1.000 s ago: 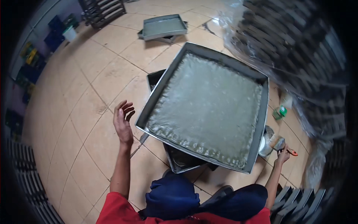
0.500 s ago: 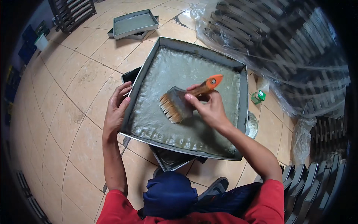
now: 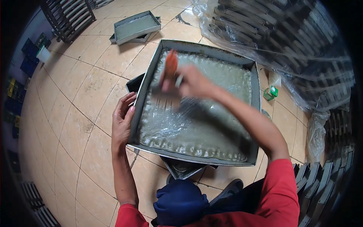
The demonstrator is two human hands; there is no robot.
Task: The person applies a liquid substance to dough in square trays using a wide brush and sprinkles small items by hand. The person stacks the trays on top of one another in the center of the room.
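A large square metal tray (image 3: 256,117) lies in front of me, its bottom covered by a glossy grey-green layer with a crinkled border. My left hand (image 3: 123,119) grips the tray's left wall, thumb on the rim and fingers along the outside. In my right hand (image 3: 191,82) is a wide flat paintbrush (image 3: 171,64) with an orange-tipped handle. Its bristles point down at the left part of the tray. Motion smears the brush and fingers, and whether the bristles touch the surface I cannot tell. Wet-looking streaks shine below the brush.
Beneath the large tray, other dark trays (image 3: 181,168) stick out at angles. Two smaller trays (image 3: 138,27) sit stacked on the tiled floor beyond. A green carton (image 3: 270,93) stands at the right, near plastic-covered racks (image 3: 272,41). More trays (image 3: 321,189) stand on edge at lower right.
My right hand has swept the brush left and away from me across the tray, and its handle has swung more upright. My left hand keeps its grip on the wall. The view has shifted slightly.
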